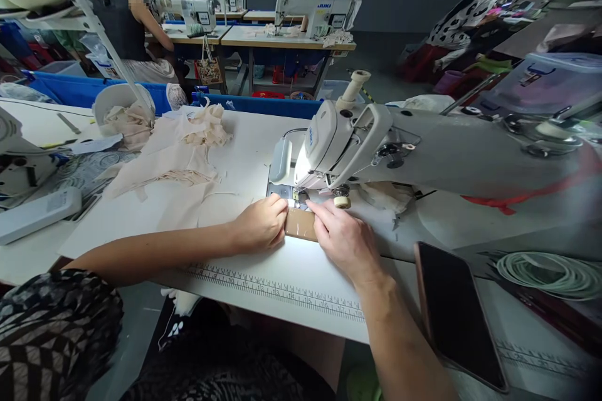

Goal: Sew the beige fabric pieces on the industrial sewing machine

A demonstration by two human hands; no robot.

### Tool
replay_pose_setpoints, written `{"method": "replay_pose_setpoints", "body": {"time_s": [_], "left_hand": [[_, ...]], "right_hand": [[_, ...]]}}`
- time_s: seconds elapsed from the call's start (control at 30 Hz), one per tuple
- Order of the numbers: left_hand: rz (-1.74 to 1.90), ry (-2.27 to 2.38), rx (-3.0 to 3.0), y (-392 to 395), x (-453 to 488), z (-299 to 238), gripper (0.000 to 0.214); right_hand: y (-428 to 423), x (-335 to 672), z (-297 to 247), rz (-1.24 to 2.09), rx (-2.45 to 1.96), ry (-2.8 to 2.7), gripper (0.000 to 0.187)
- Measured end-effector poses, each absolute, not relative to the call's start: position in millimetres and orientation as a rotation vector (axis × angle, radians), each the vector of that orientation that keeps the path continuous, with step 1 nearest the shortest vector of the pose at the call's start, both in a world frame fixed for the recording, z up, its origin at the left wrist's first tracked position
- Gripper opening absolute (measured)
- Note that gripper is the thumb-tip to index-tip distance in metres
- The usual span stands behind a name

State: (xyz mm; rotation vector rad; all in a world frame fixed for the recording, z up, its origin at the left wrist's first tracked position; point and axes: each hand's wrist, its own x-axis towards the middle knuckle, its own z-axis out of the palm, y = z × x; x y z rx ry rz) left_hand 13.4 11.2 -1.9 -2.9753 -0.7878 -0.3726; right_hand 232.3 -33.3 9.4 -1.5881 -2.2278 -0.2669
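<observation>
A white sewing machine (324, 138) with a lit needle area stands in front of me. My left hand (263, 222) is closed, fingers curled together just left of the presser foot (300, 198). Whatever it pinches is too small or hidden to name. My right hand (345, 238) lies right of the foot, its index finger reaching toward it and the other fingers bent under. Anything beneath those fingers is hidden. Between both hands is a shiny brown plate (301, 225) set on the white table (282, 263). Pale beige fabric (174, 169) lies spread left of my left hand.
A printed ruler (277, 291) runs along the table's front edge. A dark phone (458, 313) and a coil of pale cord (550, 272) lie at right. At left are a white bin (106, 103) and another machine (21, 156). A person (129, 31) sits working further back.
</observation>
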Motion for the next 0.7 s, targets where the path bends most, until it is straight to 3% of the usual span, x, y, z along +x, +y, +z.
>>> {"method": "replay_pose_setpoints", "body": {"time_s": [0.4,0.7], "left_hand": [[-0.357,-0.803,-2.956,18.9,23.6,-4.7,0.027],[-0.371,-0.75,-2.917,18.9,23.3,-4.2,0.03]], "right_hand": [[-32.4,235.1,7.1,-0.293,-1.621,-2.254,0.043],[-27.0,232.1,1.6,-0.01,-1.629,-2.059,0.04]]}}
